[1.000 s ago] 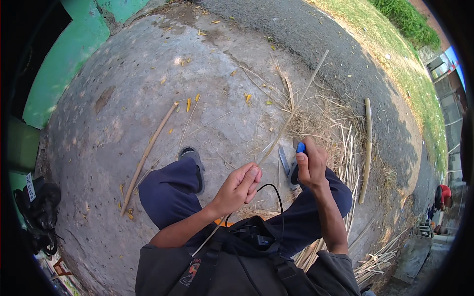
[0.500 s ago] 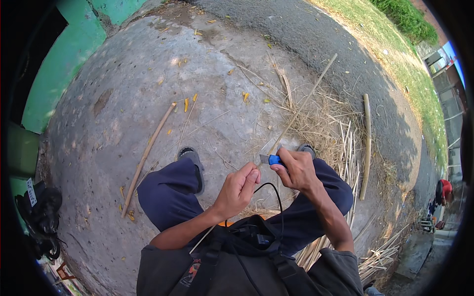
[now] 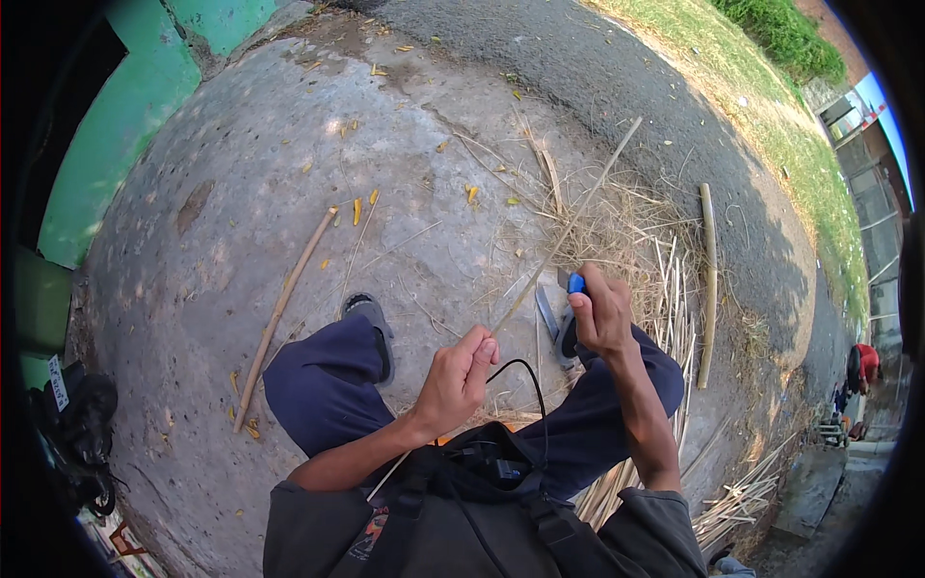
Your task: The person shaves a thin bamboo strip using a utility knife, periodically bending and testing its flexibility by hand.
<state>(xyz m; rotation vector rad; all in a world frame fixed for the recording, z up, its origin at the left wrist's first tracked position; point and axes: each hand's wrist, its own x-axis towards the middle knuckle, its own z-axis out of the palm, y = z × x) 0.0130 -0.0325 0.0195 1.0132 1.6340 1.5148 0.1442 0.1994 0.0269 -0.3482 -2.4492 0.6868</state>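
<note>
My left hand [image 3: 457, 381] is closed round a long, thin bamboo strip [image 3: 567, 231], which slants away to the far right. A thin pale end shows below my left wrist, by my shirt. To the right of the strip, my right hand [image 3: 603, 306] grips a utility knife [image 3: 576, 283] with a blue handle. Its blade is hardly visible, and the knife looks apart from the strip. Beside my right shoe lies a flat grey piece [image 3: 546, 313] whose kind I cannot make out.
Thin shavings [image 3: 626, 226] and several pale split strips [image 3: 679, 323] lie on the ground at the right. A thicker pole [image 3: 708, 289] lies beyond them, and a brown stick [image 3: 284, 318] lies at the left. A black cable [image 3: 541, 395] loops before my body. A person in red [image 3: 867, 366] is far right.
My right hand with the utility knife has moved right and slightly away from me, leaving my left hand. My left hand has shifted slightly left and nearer me, still gripping the strip.
</note>
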